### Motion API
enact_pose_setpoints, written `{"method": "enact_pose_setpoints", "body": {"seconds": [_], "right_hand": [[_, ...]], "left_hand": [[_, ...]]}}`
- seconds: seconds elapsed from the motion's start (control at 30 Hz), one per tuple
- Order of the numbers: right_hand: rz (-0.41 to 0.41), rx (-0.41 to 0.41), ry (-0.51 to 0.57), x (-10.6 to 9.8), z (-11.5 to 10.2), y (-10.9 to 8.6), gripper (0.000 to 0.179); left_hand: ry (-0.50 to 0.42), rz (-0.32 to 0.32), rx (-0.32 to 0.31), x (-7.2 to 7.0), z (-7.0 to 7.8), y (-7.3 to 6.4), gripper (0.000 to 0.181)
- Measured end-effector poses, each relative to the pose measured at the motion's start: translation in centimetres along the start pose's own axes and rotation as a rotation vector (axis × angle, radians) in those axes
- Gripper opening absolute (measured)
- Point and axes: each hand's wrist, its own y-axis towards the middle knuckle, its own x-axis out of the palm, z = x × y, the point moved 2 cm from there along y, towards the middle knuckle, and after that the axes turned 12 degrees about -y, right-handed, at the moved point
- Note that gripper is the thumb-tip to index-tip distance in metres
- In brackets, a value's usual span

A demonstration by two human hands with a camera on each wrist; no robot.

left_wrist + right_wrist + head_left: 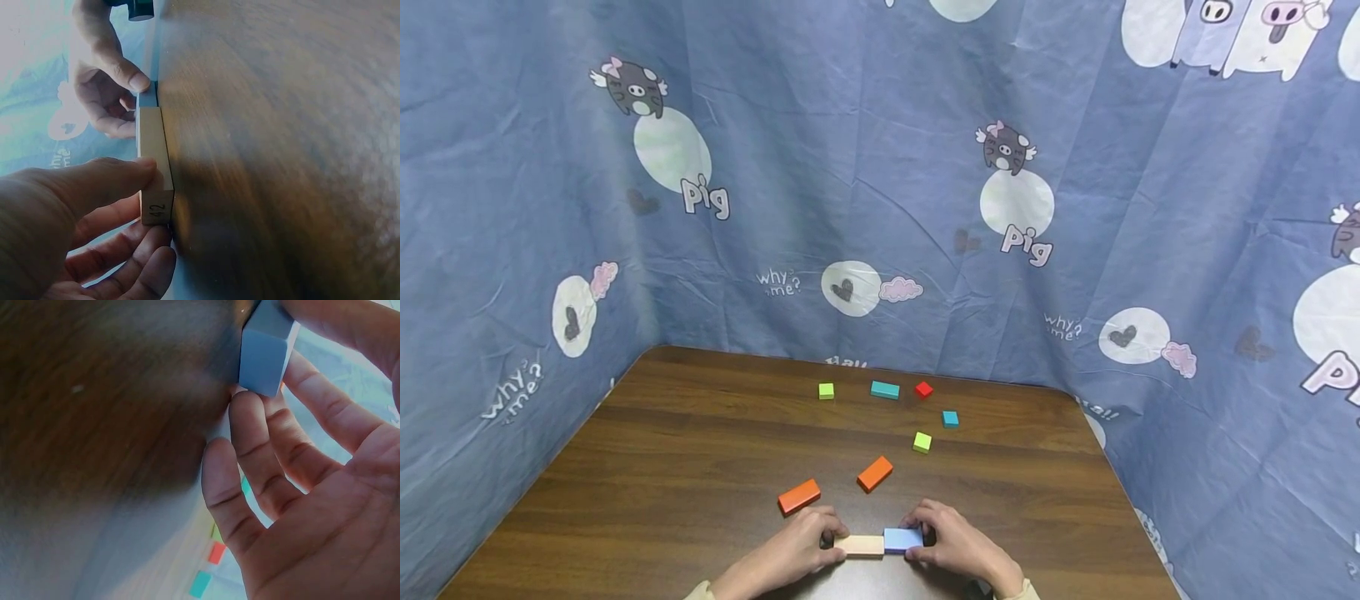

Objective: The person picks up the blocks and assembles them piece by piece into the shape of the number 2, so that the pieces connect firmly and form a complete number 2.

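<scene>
Beige block (859,547) and blue block (902,541), as observed from within the room: the two lay in line near the front edge of the brown wooden table (700,433), beige on the left, blue on the right, their facing ends appearing to touch. The left hand (801,542) pinched the beige block near its outer end, thumb to the near side and fingers curled about the far side; that outer end bore a dark printed mark, seemingly 42. The right hand (955,542) gripped the blue block in like manner, its thumb on the near side and its fingers on the far one. The hands themselves stood apart, with the pair of blocks between them. Pale sleeves (700,592) showed at both wrists.

Just beyond the left hand lay an orange block (799,497), set obliquely; a second orange block (875,474), also oblique, lay farther back and to its right. Behind these were a green cube (922,442) and a small blue piece (951,419). Along the far edge, from left to right, sat another green cube (826,391), a teal block (885,390) and a red cube (923,390). A blue cloth (880,183) printed with pigs hung behind the table.
</scene>
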Motion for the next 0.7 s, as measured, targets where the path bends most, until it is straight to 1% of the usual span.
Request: {"method": "enact_pose_setpoints", "body": {"seconds": [0.1,0.27,0.37,0.5,0.7], "right_hand": [[-0.005,0.004,-0.004,-0.1,0.0,-0.1,0.031],[0.037,-0.004,-0.087,-0.1,-0.2,-0.1,0.034],[0.070,-0.021,-0.136,0.0,-0.4,0.1,0.037],[0.093,-0.048,-0.163,0.1,-0.7,0.2,0.039],[0.150,-0.111,-0.187,0.0,-1.6,0.8,0.035]], "left_hand": [[0.002,0.001,0.001,0.0,0.0,0.0,0.014],[-0.004,0.001,-0.001,-0.1,0.0,0.0,0.014],[-0.009,-0.002,-0.005,-0.1,0.0,0.1,0.014],[-0.021,-0.005,-0.005,-0.1,0.0,0.0,0.013],[-0.020,0.004,0.016,0.0,-0.1,0.0,0.013]]}}
